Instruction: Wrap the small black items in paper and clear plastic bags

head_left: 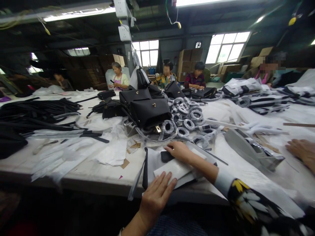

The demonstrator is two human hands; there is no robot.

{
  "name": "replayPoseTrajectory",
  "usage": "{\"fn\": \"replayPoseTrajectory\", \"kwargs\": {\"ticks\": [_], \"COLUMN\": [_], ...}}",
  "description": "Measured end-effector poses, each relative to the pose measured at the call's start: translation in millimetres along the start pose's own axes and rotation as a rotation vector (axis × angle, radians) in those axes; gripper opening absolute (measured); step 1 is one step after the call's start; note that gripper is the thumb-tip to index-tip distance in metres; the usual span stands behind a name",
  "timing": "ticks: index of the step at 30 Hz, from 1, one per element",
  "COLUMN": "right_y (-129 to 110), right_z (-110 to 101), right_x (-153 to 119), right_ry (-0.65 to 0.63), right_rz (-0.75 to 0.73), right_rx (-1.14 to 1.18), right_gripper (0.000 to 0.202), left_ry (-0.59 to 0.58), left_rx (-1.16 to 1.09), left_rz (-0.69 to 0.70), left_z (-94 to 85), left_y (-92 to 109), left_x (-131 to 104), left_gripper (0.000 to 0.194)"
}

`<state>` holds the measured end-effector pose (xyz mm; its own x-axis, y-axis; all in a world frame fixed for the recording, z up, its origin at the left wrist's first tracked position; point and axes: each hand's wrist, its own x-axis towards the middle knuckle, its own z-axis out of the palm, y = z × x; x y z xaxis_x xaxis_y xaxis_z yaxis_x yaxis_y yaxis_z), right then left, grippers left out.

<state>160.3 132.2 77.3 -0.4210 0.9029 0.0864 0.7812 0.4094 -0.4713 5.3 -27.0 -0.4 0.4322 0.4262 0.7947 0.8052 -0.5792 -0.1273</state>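
Note:
My left hand (157, 193) lies flat with its fingers stretched over the near end of a white padding sheet (178, 167). This sheet rests on a black bag (145, 173) with a pale grey face, lying at the table's near edge. My right hand (178, 150) reaches across from the right in a floral sleeve with a pale cuff. Its fingers are bent and pressed together at the sheet's far side, beside a small black piece (166, 156); what they grip, if anything, is hidden. A thin strap (136, 178) in clear wrap hangs over the edge at the left.
Black handbags (150, 111) are heaped ahead, beside wrapped coiled straps (189, 124). A grey tape dispenser (251, 147) stands right, near another person's hand (301, 150). Black straps (36, 111) and plastic sleeves (66, 154) lie left. Several people sit across the table.

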Motion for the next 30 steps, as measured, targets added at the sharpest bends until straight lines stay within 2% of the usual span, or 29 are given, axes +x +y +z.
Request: {"fn": "replayPoseTrajectory", "kwargs": {"ticks": [2,5,9,13,23,26,30], "right_y": [4,5,4,5,-14,-23,-29], "right_z": [12,33,46,43,6,-5,-9], "right_x": [29,55,69,70,56,36,-9], "right_ry": [-0.084,-0.165,-0.223,-0.174,0.010,0.011,0.029], "right_rz": [0.038,0.093,0.146,0.097,-0.129,-0.180,-0.301], "right_rx": [0.006,0.069,0.247,0.481,0.771,0.795,0.768], "right_gripper": [0.039,0.048,0.035,0.030,0.047,0.040,0.024], "left_ry": [0.006,0.031,0.056,0.068,0.018,0.017,-0.007], "left_rx": [-0.007,-0.013,-0.012,-0.012,-0.024,-0.018,-0.014], "left_rz": [0.002,0.010,0.020,0.020,-0.022,-0.035,-0.042], "left_z": [-0.7,-0.9,-0.1,-0.6,-3.3,-2.6,-2.5], "left_y": [0,1,2,3,4,4,4], "left_x": [0,0,-2,-1,2,2,-1], "left_gripper": [0.036,0.035,0.035,0.036,0.035,0.036,0.036]}}
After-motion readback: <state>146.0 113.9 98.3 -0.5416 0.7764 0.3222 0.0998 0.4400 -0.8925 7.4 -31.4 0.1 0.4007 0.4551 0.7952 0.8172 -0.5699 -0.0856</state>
